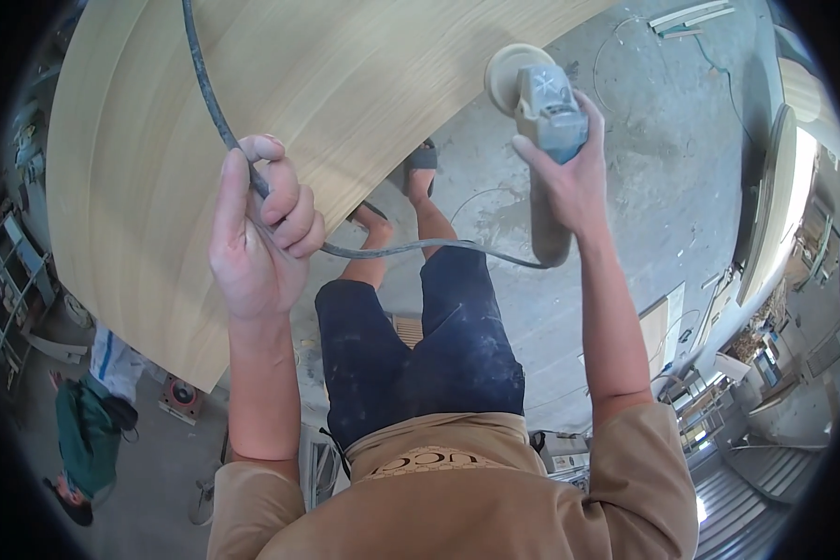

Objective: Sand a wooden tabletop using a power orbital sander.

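From the head camera, looking straight down, the left hand (257,233) is curled shut around a dark power cable (217,112). The fingers (285,201) wrap over the cable and the thumb lies along its near side, so the grip is closed with no gap showing. Above the fist the cable runs up across a large pale wooden panel (159,140); below it, the cable loops rightward in front of the person's legs to the tail end of the tool in the other hand.

The right hand (569,182) is closed around the body of a grey angle sander (543,112), fingers wrapped round its handle from the right and the thumb on the left side. The tool's round pale disc (506,73) sits at its far end, just beside the right-hand edge of the wooden panel; whether the disc touches the wood cannot be told. The sander is held out in front of the body, over the concrete floor (644,168).

Below the hands are dark blue shorts (420,355) and sandalled feet on the floor. Another person in green trousers (84,439) stands at the lower left, well apart from both hands.
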`<state>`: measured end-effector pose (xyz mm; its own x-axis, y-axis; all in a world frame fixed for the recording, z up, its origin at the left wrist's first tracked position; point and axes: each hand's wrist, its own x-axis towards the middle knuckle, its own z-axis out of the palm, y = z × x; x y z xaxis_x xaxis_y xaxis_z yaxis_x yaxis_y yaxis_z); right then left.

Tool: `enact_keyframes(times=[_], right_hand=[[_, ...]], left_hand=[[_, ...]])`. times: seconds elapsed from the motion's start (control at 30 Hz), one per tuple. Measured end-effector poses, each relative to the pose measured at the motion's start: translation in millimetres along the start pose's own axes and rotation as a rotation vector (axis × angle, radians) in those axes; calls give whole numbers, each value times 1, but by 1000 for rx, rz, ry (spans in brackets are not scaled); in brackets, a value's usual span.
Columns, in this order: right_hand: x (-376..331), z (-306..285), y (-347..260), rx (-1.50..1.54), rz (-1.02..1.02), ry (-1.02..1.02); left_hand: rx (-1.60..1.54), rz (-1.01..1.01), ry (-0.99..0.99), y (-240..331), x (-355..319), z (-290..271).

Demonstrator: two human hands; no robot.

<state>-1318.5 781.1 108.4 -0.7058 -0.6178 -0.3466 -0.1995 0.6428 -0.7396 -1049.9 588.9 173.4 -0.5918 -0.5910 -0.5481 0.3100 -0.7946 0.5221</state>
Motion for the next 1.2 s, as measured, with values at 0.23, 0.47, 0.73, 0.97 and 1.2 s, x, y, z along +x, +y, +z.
enact_keyframes(times=[0.23,0.47,0.73,0.97,1.2], right_hand=[[-65,40,-11,-112,-27,-426],[-59,43,5,-75,-93,-328],[-45,37,20,12,3,-126],[-161,137,-11,-65,-22,-336],[-256,216,-24,-96,-146,-467]], left_hand=[[48,64,141,-10,-12,0],[106,95,251,-19,-22,-14],[32,97,169,-1,-58,-61],[38,25,128,19,-97,-108],[108,-8,83,36,-114,-159]])
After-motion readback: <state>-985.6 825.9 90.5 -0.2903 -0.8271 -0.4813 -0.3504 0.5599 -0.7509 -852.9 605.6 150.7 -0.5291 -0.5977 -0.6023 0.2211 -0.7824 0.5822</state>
